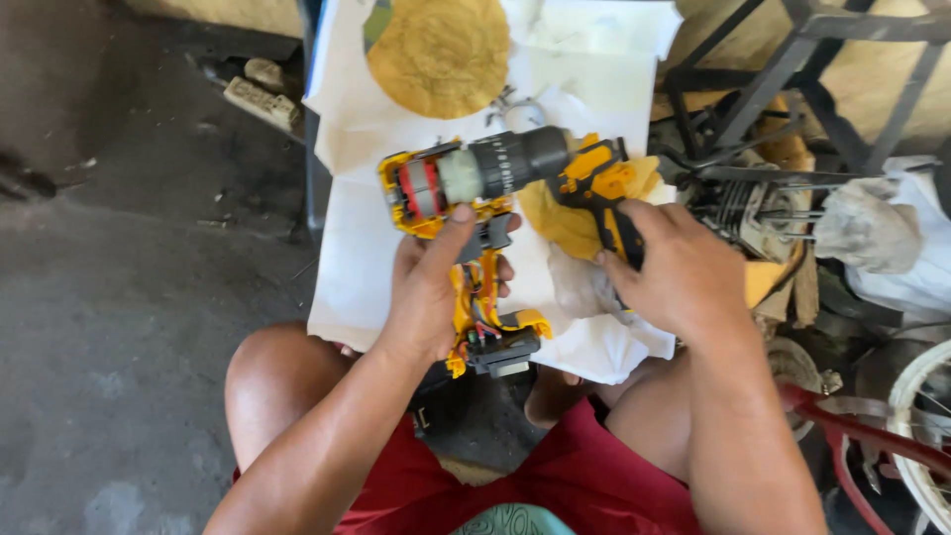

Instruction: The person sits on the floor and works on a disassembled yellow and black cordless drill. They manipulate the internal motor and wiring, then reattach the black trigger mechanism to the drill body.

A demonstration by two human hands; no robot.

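A grey concrete floor (109, 297) fills the whole nine o'clock side of the view. At three o'clock stands a heap of scrap: a dark metal frame (792, 69), a pale bundled rag (872, 223), and at five o'clock the rim of a white wheel (921, 416) beside a red tube (852, 431). The person sits at six o'clock in red shorts (575, 476), knees apart. In the middle, running up to twelve o'clock, white paper sheets (357, 248) cover a low stand, and on them at twelve o'clock lies a round yellow disc (441, 54).

Over the paper at the centre is the opened cordless drill (485, 173), its yellow shell half off so the red-and-silver motor and the grey gearbox show; the black chuck points toward two o'clock, and the handle with its wires and black base hangs toward six o'clock. The left hand (431, 287) is wrapped around that handle, thumb pressed up at the motor housing, fingers curled behind. Just toward three o'clock the right hand (674, 267) grips the loose yellow-and-black shell half (604, 178), fingers closed over it, above a crumpled yellow cloth (565, 223)
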